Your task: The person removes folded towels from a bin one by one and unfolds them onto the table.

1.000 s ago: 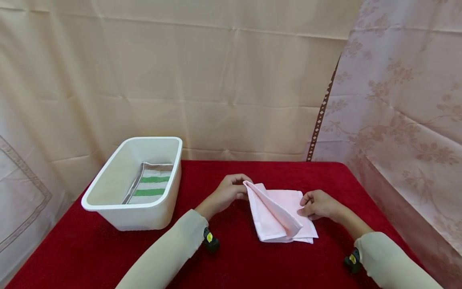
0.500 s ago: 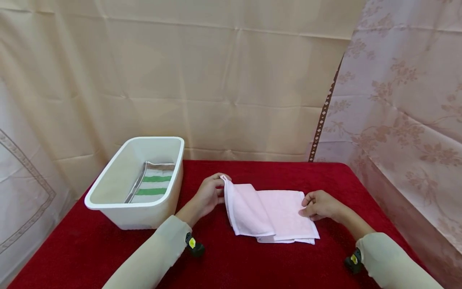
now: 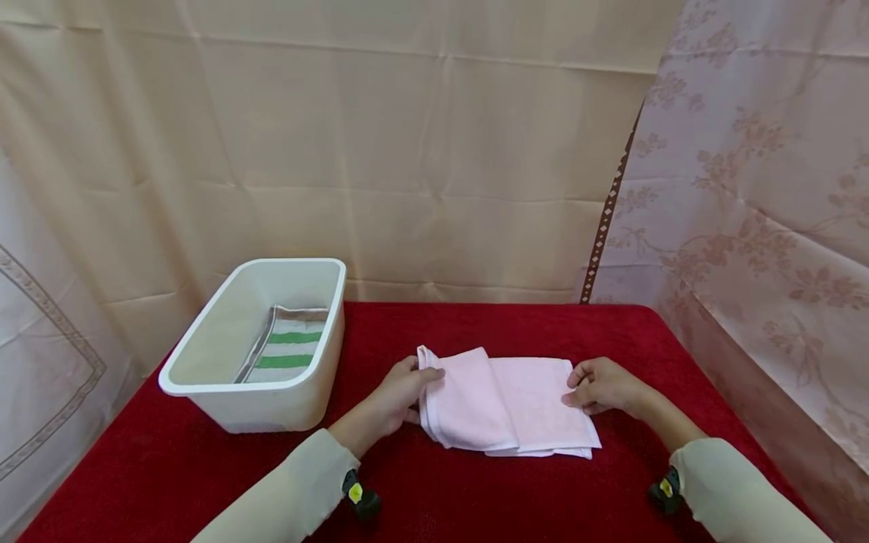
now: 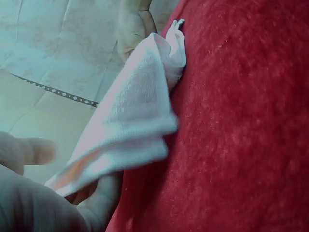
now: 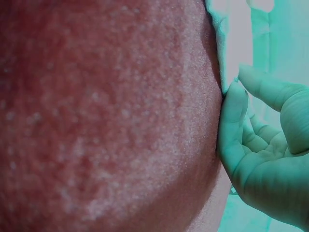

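Observation:
A small pink towel [image 3: 536, 403] with white hems lies folded on the red cloth, its left part laid over in a loose upper flap [image 3: 468, 400]. At its left edge, my left hand [image 3: 394, 396] has the thumb above the layers and fingers beneath. The left wrist view shows the towel's stacked edges [image 4: 130, 140] slightly lifted, with fingers [image 4: 104, 198] under them and the thumb raised above. My right hand [image 3: 607, 388] pinches the towel's right edge between thumb and forefinger, the fingertips meeting at the hem in the right wrist view.
To the left stands a white plastic basin [image 3: 254, 388]. Inside it lies a striped green, white and brown towel [image 3: 288, 347]. A red plush cloth [image 3: 434, 498] covers the table. Beige curtain [image 3: 407, 151] hangs behind, and floral curtain [image 3: 767, 226] on the right.
My left hand has drawn the towel's upper flap leftward and laid it down, then shifted its hold lower along the left edge, thumb now on top. The right hand has stayed put.

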Demonstrator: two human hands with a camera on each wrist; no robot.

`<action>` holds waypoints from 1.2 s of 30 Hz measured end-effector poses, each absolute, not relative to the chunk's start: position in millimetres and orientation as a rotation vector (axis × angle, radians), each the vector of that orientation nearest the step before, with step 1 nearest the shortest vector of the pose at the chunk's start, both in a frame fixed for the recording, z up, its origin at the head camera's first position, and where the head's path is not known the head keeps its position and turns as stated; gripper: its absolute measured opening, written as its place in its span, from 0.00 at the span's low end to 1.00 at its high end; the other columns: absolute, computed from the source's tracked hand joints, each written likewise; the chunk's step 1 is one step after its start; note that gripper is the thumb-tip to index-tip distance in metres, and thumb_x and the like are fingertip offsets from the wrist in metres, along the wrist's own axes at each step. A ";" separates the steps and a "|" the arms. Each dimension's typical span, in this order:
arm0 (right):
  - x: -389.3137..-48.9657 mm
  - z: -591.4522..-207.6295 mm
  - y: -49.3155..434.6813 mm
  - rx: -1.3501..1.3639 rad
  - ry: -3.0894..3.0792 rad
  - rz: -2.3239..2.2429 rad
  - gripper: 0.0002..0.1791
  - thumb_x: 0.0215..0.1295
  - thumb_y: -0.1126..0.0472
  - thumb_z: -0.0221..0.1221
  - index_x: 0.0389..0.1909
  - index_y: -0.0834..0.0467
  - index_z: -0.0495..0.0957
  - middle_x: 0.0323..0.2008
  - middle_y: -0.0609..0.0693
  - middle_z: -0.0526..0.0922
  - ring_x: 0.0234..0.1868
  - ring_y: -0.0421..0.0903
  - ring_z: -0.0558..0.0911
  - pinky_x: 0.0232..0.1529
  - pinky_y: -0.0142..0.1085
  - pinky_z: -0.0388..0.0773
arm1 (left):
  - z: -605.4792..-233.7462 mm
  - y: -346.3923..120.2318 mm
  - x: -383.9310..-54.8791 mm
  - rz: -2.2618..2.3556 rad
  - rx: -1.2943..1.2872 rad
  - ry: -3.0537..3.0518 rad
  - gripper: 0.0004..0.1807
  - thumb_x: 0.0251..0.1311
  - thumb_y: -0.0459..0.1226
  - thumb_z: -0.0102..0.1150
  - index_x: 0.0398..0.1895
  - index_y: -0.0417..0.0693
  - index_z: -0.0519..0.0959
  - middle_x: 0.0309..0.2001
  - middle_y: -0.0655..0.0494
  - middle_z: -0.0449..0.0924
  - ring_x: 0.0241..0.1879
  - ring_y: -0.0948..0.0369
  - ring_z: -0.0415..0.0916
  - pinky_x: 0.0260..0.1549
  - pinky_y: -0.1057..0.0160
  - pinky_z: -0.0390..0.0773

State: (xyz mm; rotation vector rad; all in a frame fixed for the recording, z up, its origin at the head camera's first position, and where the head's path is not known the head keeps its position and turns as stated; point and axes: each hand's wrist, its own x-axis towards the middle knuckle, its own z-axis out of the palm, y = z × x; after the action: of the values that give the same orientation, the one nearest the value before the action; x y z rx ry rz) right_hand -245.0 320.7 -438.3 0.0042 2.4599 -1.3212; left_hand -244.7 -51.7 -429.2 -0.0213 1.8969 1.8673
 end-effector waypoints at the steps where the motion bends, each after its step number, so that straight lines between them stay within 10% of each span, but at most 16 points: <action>1: -244.9 -438.3 320.5 0.003 2.456 -1.324 0.18 0.57 0.64 0.73 0.40 0.67 0.75 0.25 0.52 0.77 0.25 0.45 0.79 0.29 0.38 0.83 | -429.8 -52.9 -243.3 1.858 0.007 1.916 0.28 0.71 0.41 0.56 0.68 0.40 0.63 0.51 0.42 0.78 0.42 0.51 0.83 0.35 0.47 0.86; 21: -243.6 -438.2 321.7 0.029 2.472 -1.300 0.18 0.57 0.64 0.73 0.41 0.66 0.75 0.25 0.51 0.77 0.26 0.45 0.79 0.29 0.38 0.83 | -437.5 -106.2 -238.2 1.881 -0.096 2.258 0.17 0.72 0.30 0.49 0.62 0.37 0.70 0.32 0.45 0.74 0.21 0.57 0.77 0.16 0.59 0.80; 36: -245.2 -441.0 321.9 -0.015 2.461 -1.320 0.18 0.57 0.64 0.73 0.40 0.66 0.75 0.24 0.51 0.77 0.26 0.45 0.79 0.29 0.38 0.83 | -441.1 -118.2 -212.7 1.723 -0.083 2.412 0.28 0.56 0.24 0.58 0.61 0.32 0.63 0.39 0.38 0.76 0.26 0.52 0.81 0.18 0.53 0.83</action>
State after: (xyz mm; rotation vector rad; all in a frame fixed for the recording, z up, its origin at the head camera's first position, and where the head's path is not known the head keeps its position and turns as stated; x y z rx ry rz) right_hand -245.2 321.9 -441.0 -0.0154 2.4606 -1.3202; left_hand -212.7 -118.2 -441.1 -0.0832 2.4121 1.7228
